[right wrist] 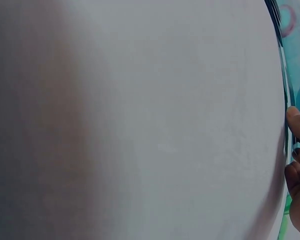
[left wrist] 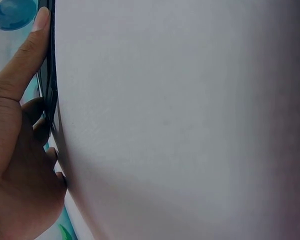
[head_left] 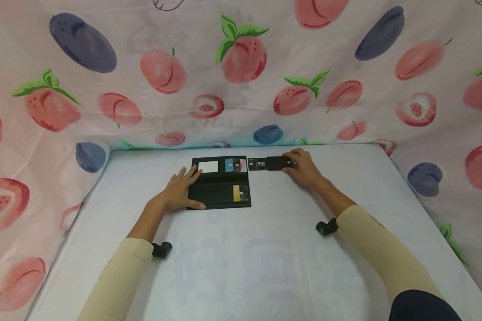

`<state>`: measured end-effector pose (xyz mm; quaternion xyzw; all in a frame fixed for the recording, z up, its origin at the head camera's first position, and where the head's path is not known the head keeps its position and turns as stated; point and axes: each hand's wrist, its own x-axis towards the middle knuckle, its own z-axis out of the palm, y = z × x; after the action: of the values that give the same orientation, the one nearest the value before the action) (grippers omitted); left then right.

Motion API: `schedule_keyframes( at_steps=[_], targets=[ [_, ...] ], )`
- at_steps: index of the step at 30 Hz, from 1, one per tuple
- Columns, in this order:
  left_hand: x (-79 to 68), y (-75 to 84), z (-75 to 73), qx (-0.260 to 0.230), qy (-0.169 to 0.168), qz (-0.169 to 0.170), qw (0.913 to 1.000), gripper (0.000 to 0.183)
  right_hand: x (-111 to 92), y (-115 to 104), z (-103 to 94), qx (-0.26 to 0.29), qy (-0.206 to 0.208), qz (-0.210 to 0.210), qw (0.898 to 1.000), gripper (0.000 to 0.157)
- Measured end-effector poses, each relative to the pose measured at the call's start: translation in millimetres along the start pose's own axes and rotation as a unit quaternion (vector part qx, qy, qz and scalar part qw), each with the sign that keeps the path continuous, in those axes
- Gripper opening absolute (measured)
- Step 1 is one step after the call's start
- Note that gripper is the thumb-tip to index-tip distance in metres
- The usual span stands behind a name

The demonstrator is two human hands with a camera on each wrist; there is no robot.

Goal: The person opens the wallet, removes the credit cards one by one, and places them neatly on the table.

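Near the far edge of the white-covered bench [head_left: 281, 258] lies an open, black, rectangular wallet [head_left: 213, 195], with a blue card [head_left: 229, 165] and a yellow card [head_left: 236, 193] showing in its slots. The person's left hand [head_left: 181, 191] rests along its left side, grip spread. Just beside the wallet's upper right edge sits a flat black strip marked "Vip" [head_left: 274, 163]; the right hand [head_left: 304, 168] pinches its right end. Only the head view shows the cards and lettering. The left wrist view gives the thumb lying along the wallet's edge; the right wrist view, the thumb tip against the strip's thin rim.
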<state>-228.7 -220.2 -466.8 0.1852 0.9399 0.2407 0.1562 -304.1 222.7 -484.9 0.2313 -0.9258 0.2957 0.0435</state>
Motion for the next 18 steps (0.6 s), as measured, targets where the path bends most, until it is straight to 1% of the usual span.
schedule_keyframes(
  at_steps=[4,10,18],
  targets=[
    [1.3,-1.5,0.7,0.004,-0.001,-0.002,1.0,0.121,1.3,3.6,-1.7,-0.007,-0.013,0.013,1.0,0.05],
    [2.8,-3.5,0.4,0.01,-0.003,-0.002,0.9999,0.121,3.1,5.9,-4.3,-0.033,-0.024,0.016,0.999,0.05],
    [2.7,-4.3,1.5,0.008,-0.004,0.001,1.0,0.122,1.6,7.6,-7.5,-0.031,-0.024,0.019,0.999,0.05]
  ],
)
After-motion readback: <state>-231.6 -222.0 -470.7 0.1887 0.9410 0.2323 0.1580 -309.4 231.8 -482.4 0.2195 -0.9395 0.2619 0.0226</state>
